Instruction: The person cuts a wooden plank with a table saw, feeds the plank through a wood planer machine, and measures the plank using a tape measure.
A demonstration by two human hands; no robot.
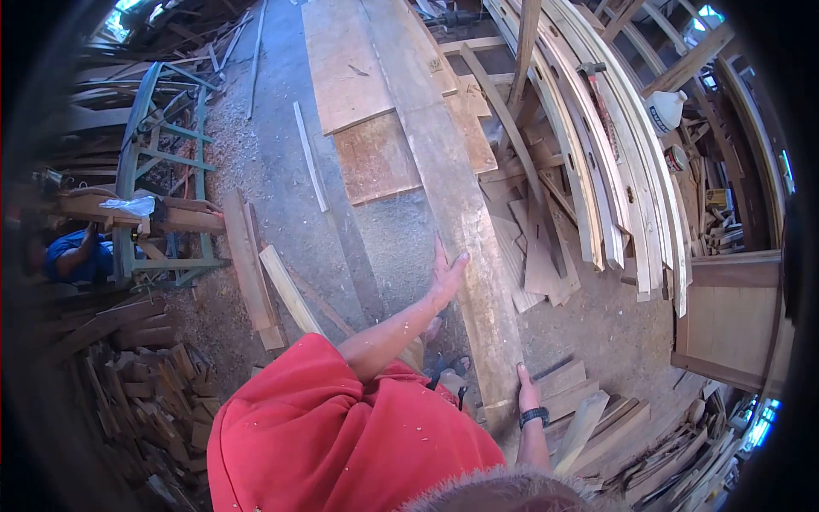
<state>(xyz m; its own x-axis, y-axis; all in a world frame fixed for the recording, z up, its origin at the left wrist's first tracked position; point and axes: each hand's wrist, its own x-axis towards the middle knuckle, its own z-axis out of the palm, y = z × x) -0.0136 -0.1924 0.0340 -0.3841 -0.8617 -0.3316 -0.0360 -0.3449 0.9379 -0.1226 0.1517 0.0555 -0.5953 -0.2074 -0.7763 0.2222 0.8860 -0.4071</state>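
Currently, I have the long plank (452, 198) extending forward from the red shirt (341, 427), with a pale sheet (343, 64) at its left. My left hand (447, 278) has its grip closed on the plank's left edge, thumb uppermost; my right hand (530, 395) grips the right edge by the near end, underside fingers hidden. Expect a stiff, probably heavy, possibly splintery load: take hold at opposite edges, hands spaced along its length.
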